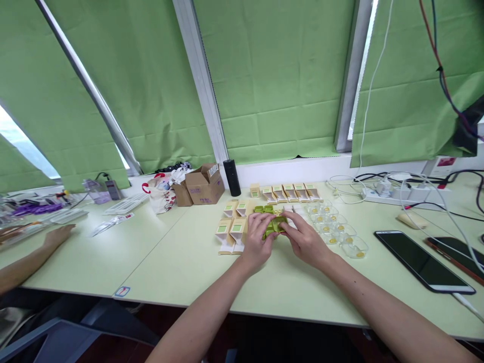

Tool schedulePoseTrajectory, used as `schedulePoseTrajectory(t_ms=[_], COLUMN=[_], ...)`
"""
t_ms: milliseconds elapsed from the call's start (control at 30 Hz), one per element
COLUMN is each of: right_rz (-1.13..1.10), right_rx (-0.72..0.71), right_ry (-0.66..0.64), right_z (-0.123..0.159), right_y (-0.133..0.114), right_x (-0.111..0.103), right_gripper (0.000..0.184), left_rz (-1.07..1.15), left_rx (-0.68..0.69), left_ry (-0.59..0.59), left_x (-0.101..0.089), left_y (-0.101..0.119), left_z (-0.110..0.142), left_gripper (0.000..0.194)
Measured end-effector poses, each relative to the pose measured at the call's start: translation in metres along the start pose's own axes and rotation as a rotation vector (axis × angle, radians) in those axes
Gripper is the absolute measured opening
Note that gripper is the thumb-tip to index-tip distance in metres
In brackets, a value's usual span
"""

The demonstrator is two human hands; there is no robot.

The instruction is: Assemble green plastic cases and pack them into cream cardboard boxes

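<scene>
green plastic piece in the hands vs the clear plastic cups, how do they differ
The green plastic piece looks coloured throughout; the clear plastic cups are see-through, showing yellow spots. The piece is held by the left hand and right hand; the cups sit grouped on the pale table, untouched. Both look glossy.

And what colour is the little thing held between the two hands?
The little thing is yellowish green, best seen in the head view.
</scene>
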State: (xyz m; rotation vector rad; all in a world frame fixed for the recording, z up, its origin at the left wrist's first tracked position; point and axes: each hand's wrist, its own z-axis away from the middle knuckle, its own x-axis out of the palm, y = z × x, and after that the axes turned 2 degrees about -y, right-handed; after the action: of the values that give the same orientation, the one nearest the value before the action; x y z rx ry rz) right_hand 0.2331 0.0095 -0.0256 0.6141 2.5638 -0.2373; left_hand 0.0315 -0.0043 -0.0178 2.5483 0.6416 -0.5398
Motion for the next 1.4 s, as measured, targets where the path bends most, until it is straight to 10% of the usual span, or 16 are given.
schedulePoseTrajectory(t_ms=[833,1400], right_rz=[-0.096,-0.524], right_rx=[0.059,0.696], right_ry=[0.031,0.095], right_z=[-0.0005,-0.0008], right_y=[-0.0015,-0.0005], right_x=[-0.0018,0.0033], right_gripper=[0.029,0.04], left_rz=[0.009,-0.063], left_rx=[0.022,0.007], left_ry=[0.023,-0.039], left_x=[0.002,-0.0005], left_y=[-0.0027,0.0037], left_z=[0.0005,0.0003], left_gripper=[0.045,0.046])
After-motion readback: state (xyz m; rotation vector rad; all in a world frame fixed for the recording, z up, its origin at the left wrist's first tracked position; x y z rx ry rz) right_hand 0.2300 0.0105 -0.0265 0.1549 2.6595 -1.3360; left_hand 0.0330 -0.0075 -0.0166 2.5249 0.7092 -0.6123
